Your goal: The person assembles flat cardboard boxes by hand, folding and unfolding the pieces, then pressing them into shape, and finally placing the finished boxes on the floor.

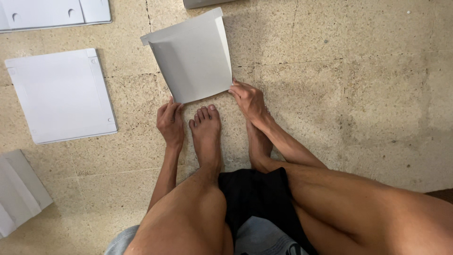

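Grey folded panel (193,56) is lying on the floor (354,94), just beyond the bare feet, side flaps turned up. Left hand (171,123) is pinching its near left corner; right hand (249,100) is gripping the near right corner, probably steadying it square. Flat white panels (61,94) are lying left, well apart.
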